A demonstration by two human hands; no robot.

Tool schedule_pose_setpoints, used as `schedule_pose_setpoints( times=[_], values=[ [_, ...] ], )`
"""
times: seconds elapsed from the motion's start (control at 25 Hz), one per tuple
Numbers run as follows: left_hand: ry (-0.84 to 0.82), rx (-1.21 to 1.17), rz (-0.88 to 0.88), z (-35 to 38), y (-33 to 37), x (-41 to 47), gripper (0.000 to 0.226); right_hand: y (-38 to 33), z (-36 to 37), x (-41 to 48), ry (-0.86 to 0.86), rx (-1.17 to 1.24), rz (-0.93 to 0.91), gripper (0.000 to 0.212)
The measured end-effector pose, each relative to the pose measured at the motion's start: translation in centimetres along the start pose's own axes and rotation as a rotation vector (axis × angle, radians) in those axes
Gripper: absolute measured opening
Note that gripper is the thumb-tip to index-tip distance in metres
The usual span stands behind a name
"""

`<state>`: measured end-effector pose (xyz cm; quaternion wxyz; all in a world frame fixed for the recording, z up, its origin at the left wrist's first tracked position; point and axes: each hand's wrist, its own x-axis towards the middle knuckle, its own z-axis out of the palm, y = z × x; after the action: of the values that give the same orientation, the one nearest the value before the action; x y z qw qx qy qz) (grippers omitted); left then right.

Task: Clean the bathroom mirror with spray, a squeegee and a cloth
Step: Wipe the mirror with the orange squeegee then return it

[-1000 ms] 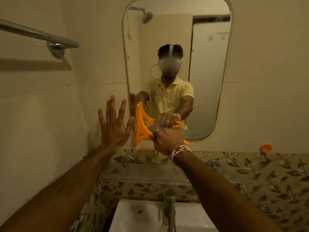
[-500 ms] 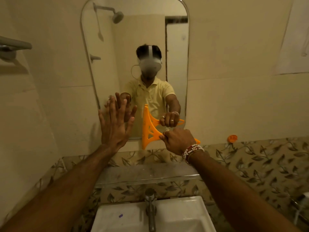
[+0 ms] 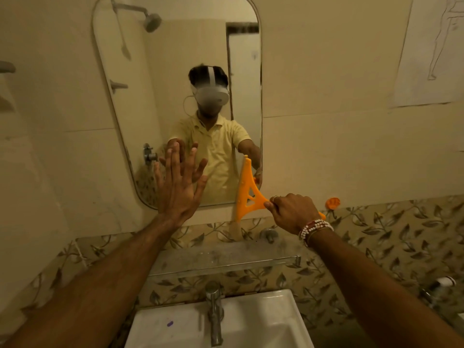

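Right hand fisted around the handle of an orange squeegee, grip fully closed on it. Squeegee blade stands upright, edge against the lower right corner of the mirror, its bottom end hanging past the mirror's lower rim onto the wall. Beaded bracelets on the right wrist.

Left hand wide open, fingers spread and pointing up, palm facing the glass at the lower left-centre of the mirror; holds nothing. Cannot tell if the palm touches the glass or sits just off it.

Mirror is tall, rounded corners, mounted on a beige tiled wall. It reflects a person in a yellow shirt wearing a headset, plus a shower head.

Below the mirror: glass shelf on a leaf-patterned tile band, then a white sink with a metal tap in the middle. Small purple mark on the sink's left part. Orange wall hook just right of the right hand. Paper sheet with a line drawing taped to the wall, upper right.
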<state>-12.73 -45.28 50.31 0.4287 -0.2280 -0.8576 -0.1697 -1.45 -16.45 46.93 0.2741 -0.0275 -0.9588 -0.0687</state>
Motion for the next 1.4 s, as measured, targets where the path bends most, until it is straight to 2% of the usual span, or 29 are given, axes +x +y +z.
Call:
schedule_pose_setpoints(
  times=[0.36, 0.52, 0.8, 1.16, 1.4],
  values=[
    [-0.02, -0.001, -0.007, -1.6, 0.2, -0.4, 0.074, 1.9, -0.3, -2.6, -0.038, 0.041, 0.101, 0.048],
    [0.006, 0.007, 0.016, -2.1, -0.2, -0.9, 0.074, 2.0, -1.1, -3.3, 0.025, 0.081, 0.164, 0.051],
    [0.04, -0.007, 0.007, -4.6, -0.7, 1.3, 0.073, -4.8, -6.1, 1.6, 0.179, 0.496, 0.226, 0.042],
    [0.136, 0.062, -0.085, -10.4, -6.2, 5.1, 0.075, -15.6, -13.5, 12.0, 0.303, 1.139, 0.295, 0.041],
    [0.149, 0.135, -0.128, -11.2, -9.6, 4.2, 0.074, -20.3, -15.4, 14.8, 0.373, 1.243, 0.343, 0.039]
  ],
)
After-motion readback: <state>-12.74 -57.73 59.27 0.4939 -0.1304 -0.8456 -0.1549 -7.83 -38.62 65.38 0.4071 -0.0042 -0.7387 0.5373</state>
